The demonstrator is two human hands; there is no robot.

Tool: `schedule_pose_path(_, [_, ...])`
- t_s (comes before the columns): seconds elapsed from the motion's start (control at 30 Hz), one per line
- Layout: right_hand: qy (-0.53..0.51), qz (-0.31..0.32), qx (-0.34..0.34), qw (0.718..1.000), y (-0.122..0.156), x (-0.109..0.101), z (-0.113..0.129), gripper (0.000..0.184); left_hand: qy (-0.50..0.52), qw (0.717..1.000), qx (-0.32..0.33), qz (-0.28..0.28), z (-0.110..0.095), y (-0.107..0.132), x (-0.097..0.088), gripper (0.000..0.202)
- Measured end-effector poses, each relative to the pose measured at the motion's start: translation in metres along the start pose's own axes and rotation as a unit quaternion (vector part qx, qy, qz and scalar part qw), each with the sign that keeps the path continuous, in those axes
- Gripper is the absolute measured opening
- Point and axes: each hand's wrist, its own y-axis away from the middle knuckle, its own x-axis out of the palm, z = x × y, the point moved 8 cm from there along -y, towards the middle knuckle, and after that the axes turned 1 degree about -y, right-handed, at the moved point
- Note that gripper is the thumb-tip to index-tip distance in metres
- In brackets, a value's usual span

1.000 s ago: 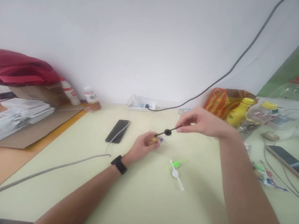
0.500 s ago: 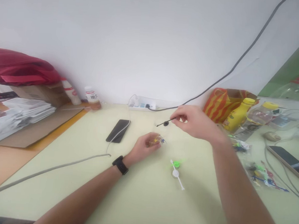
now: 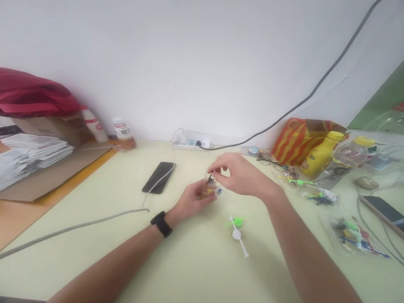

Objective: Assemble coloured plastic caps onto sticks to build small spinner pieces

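1. My left hand (image 3: 198, 196) rests on the desk (image 3: 177, 272), toward the far edge from the middle. Its fingers curl around a small clear bag (image 3: 213, 187), gripping it between thumb and fingertips.
2. My right hand (image 3: 233, 172) is just above and beside it. Thumb and forefinger are pressed together, pinching a thin black piece (image 3: 211, 179) right at the bag; whether it is inside or merely in front of the plastic I cannot tell.
3. As for how far things are: a white piece (image 3: 236, 234) with a round hub and a bright green piece (image 3: 238, 222) lie loose outside my bag, nearer the near edge, overlapping or touching. The black one is in my fingers, not set down. Yellow and blue pieces (image 3: 220, 191) show at the bag in my left hand; their number is too blurred to count.
4. Toward the desk's right side, another clear bag (image 3: 357, 238) holds a mix of coloured pieces, apart from my hands. A smaller heap (image 3: 321, 196) lies beyond it, nearer the far edge.
5. A black phone (image 3: 159, 177) lies to the left of my left hand, a pale cable (image 3: 157, 183) across it.
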Motion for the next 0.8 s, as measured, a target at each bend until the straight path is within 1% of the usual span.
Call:
schedule_pose_path(0.1, [-0.044,-0.026,-0.002,0.999,0.0,-0.005,-0.001,0.023,-0.001,1.0,0.004,0.005,-0.002,0.0,0.0,0.032])
schedule_pose_path(0.2, [-0.055,-0.021,0.006,0.998,0.0,-0.005,-0.003,0.02,-0.001,1.0,0.005,0.008,-0.004,0.001,-0.001,0.032])
schedule_pose_path(0.3, [-0.064,-0.012,-0.001,0.998,0.0,-0.004,-0.004,0.019,0.0,1.0,-0.001,0.008,-0.002,0.002,-0.001,0.033])
schedule_pose_path(0.47, [-0.055,-0.023,0.006,0.998,0.0,-0.005,-0.007,0.024,-0.016,1.0,0.008,0.005,-0.003,0.001,-0.001,0.029])
schedule_pose_path(0.6, [-0.034,0.026,0.023,0.999,0.0,0.005,-0.009,0.027,-0.02,1.0,0.024,0.002,-0.006,0.001,-0.002,0.027])
schedule_pose_path(0.63, [-0.035,0.03,0.022,0.999,0.0,0.005,-0.008,0.027,-0.019,1.0,0.024,0.004,-0.006,0.001,-0.002,0.028])
schedule_pose_path(0.7, [-0.046,0.008,0.011,0.999,0.001,0.0,-0.005,0.027,-0.014,1.0,0.017,0.007,-0.004,0.001,-0.002,0.035])
schedule_pose_path(0.8, [-0.062,-0.064,-0.004,0.996,0.004,-0.019,-0.001,0.023,0.017,1.0,0.003,-0.006,0.001,-0.001,-0.006,0.044])
